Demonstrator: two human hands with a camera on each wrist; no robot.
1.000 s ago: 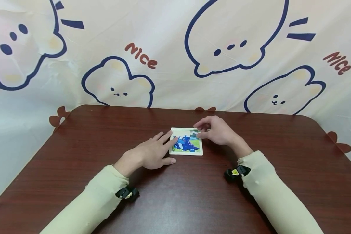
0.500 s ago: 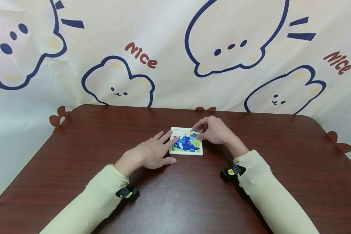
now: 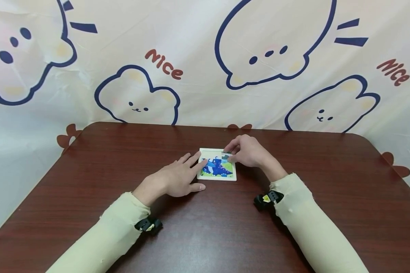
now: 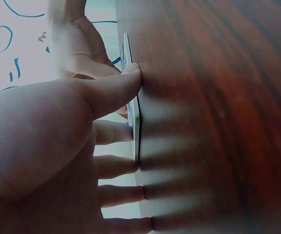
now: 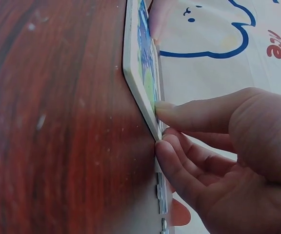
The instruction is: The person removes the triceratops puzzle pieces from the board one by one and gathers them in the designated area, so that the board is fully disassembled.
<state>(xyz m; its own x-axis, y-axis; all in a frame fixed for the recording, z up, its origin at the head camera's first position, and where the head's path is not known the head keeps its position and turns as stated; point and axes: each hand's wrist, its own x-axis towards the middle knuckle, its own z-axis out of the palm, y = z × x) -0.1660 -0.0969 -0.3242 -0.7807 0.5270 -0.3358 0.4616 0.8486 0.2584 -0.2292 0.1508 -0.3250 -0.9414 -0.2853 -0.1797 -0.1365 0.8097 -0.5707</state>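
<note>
A square picture puzzle (image 3: 217,172) with a white frame lies flat on the table, showing a blue dinosaur on green. Its upper left part is plain pale. My left hand (image 3: 177,178) rests at its left side, fingers spread and straight, some tips on the puzzle and the thumb on the table. At the upper right corner my right hand (image 3: 249,151) has its thumb and curled fingers on the puzzle. In the right wrist view the thumb (image 5: 194,114) lies on the picture side and the fingers meet the corner edge. The right hand partly hides a grey-blue corner piece (image 3: 225,156).
The brown wooden table (image 3: 205,235) has rounded far corners. Directly behind it hangs a pale cloth (image 3: 198,102) printed with cartoon bears and lettering. Each wrist carries a small black camera, one at the left cuff (image 3: 149,225) and one at the right.
My right hand has shifted slightly left, its fingers coming closer over the puzzle's upper right corner, and the right forearm has swung left. The left hand keeps its place.
</note>
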